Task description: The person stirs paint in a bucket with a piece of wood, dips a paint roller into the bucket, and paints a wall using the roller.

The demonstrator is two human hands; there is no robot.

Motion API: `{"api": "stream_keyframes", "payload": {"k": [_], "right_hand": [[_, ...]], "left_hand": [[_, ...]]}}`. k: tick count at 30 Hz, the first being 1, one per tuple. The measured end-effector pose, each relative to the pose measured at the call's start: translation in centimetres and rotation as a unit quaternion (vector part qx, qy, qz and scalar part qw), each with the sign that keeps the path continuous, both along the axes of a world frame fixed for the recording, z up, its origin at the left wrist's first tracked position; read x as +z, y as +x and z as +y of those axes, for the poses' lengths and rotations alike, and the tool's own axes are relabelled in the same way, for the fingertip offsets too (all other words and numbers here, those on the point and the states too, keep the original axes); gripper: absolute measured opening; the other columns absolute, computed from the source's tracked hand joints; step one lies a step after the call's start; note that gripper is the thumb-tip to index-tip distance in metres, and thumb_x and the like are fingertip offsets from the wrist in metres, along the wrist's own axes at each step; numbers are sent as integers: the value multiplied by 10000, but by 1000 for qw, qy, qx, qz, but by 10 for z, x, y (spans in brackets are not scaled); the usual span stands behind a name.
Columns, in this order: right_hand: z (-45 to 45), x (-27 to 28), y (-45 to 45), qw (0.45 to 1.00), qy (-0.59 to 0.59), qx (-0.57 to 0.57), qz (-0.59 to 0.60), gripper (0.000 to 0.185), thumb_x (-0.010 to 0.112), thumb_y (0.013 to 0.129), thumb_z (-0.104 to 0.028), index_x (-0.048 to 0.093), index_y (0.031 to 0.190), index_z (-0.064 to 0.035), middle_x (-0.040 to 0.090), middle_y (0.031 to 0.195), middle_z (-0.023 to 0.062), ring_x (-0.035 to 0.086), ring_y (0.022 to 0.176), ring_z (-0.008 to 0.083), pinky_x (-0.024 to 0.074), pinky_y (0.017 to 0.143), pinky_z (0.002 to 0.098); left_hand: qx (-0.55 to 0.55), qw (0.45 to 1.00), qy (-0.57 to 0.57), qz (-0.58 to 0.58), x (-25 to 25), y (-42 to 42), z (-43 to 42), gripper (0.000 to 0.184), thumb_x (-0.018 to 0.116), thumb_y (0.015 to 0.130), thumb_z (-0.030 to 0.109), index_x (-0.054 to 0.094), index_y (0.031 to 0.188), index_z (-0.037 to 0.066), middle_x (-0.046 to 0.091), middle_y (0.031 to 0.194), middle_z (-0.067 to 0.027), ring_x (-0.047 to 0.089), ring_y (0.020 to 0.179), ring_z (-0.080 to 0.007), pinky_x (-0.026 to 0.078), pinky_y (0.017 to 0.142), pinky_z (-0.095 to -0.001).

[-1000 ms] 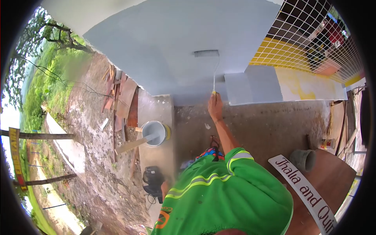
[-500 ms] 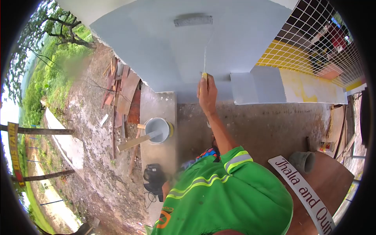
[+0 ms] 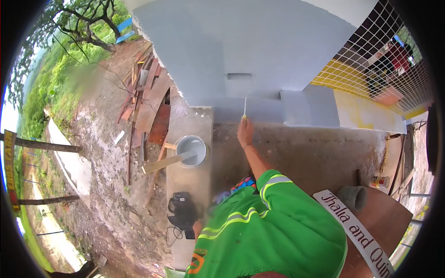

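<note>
Grey-painted wall (image 3: 278,46): roller (image 3: 239,76) apparently against lower part; coating stroke seems in hand. Right hand (image 3: 245,132) closed around handle (image 3: 244,116). Left hand (image 3: 197,228) mostly hidden, cannot tell state. Next stroke likely calls for even pressure.

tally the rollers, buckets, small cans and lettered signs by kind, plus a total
Rollers: 1 (paint roller, in the right hand)
Buckets: 2 (paint bucket, dark grey bucket)
Small cans: 1 (labelled can)
Lettered signs: 2 (white sign, yellow sign)
Total: 6
</note>
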State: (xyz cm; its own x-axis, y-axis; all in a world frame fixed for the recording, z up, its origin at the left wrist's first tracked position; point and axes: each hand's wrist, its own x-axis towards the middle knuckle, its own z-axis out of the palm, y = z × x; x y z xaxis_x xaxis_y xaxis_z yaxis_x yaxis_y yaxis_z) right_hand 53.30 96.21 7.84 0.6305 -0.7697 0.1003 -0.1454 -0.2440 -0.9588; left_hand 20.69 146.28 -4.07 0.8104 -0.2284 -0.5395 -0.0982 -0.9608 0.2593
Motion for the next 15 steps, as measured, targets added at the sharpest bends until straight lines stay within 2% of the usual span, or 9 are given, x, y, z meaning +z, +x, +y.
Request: {"api": "stream_keyframes", "payload": {"k": [1,4,5,8,9,11,12,13,15], "right_hand": [[-1,-13,-13,998,-31,-13,44,258,487,1040,-307,530,1066,-55,502,662,5,488,498,95,415,468,295],[21,29,-59,974,213,12,80,246,559,998,-291,557,1017,-45,554,667,18,534,491,119,415,425,303],[29,51,-76,972,216,28,82,246,582,983,-288,565,1007,-44,556,659,18,534,485,122,418,416,305],[49,87,-121,967,200,87,129,246,642,943,-278,585,990,-43,561,644,15,542,477,127,431,404,304],[45,82,-132,966,172,107,162,246,656,931,-274,590,992,-44,561,645,13,548,481,126,438,409,301],[32,64,-151,964,59,157,204,249,673,917,-265,591,1010,-49,567,660,9,557,492,117,450,421,291],[21,51,-155,960,-30,186,205,253,676,913,-261,588,1026,-52,573,674,8,559,499,109,454,427,284],[13,44,-152,948,-119,215,201,259,679,910,-257,585,1042,-56,580,689,7,561,506,101,459,434,278],[19,100,-147,936,-17,237,259,236,678,911,-238,587,1034,-57,582,700,0,546,510,89,453,442,268]], "left_hand": [[7,998,-49,48,40,12,-9,340,626,854,398,674,992,91,706,945,-187,669,924,-418,528,748,-522],[70,994,-84,28,23,6,2,328,638,845,403,684,967,102,707,932,-167,671,910,-418,535,742,-515],[110,987,-79,84,22,11,4,308,647,836,384,684,913,89,700,902,-191,669,895,-429,534,728,-525],[59,997,-41,-24,28,17,-8,243,605,861,273,672,765,60,694,783,-194,697,755,-389,533,627,-490],[193,966,-171,8,58,21,-22,252,552,909,233,677,807,40,709,763,-160,702,663,-291,545,587,-421],[551,736,-371,129,8,17,-20,323,460,1003,260,645,966,-3,703,853,-142,680,664,-234,562,568,-365],[624,675,-376,118,9,18,-28,380,420,1029,315,627,999,-1,701,881,-149,680,692,-233,557,578,-368],[597,700,-375,113,5,20,-28,429,400,1041,365,616,1033,-5,702,907,-156,680,719,-235,550,589,-356],[639,670,-364,99,29,34,-42,455,424,1038,389,628,1050,-18,709,896,-142,682,719,-216,536,582,-329]]}}
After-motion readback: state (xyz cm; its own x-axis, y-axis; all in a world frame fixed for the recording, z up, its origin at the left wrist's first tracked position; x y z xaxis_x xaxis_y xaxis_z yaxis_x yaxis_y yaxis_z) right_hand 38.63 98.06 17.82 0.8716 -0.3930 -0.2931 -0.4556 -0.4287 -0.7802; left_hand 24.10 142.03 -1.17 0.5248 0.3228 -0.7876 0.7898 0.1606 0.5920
